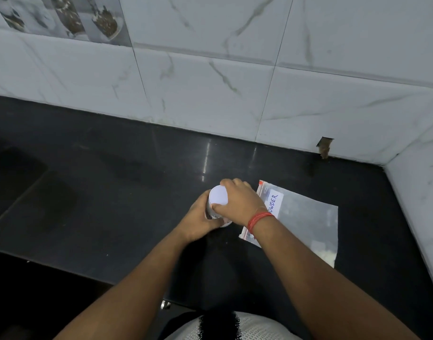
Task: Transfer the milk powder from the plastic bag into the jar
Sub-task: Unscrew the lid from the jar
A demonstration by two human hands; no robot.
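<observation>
A small jar (225,223) stands on the black counter (112,192), mostly hidden by my hands. My left hand (200,220) wraps around its body. My right hand (237,202) grips its white lid (218,195) from above, and a red thread circles that wrist. Just right of the jar a clear zip plastic bag (306,222) lies flat, with a red zip strip and a white label reading "OWDER". A little white milk powder (327,253) shows in the bag's near right corner.
A white marble-tiled wall (210,82) runs behind the counter and turns a corner at the right (417,192). A chipped hole in the tile (324,148) sits at the counter's back edge. The counter's front edge (87,276) runs along the lower left.
</observation>
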